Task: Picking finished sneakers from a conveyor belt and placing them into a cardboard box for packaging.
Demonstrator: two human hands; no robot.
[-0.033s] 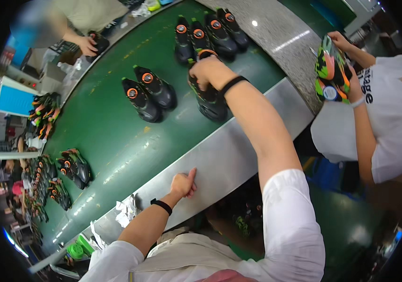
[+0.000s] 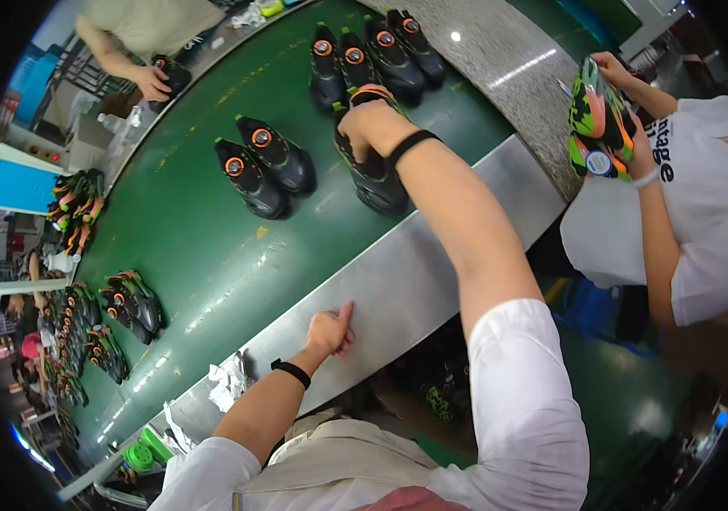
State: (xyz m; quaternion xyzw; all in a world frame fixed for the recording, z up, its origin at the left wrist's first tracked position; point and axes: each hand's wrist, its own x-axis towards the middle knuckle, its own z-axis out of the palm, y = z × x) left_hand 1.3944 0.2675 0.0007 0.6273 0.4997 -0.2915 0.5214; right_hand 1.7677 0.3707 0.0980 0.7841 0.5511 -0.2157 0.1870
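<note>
Head camera: Your right hand reaches across the green conveyor belt, fingers bent at the collar of a dark shoe standing upon it; they are too hidden to tell whether they grip. Your left hand, curled in a loose fist, thumb out, nothing visible inside, rests at the metal ledge. Below, a shadowed space holds green-patterned items, too dim to identify. At right, a co-worker holds multicolored footwear.
</note>
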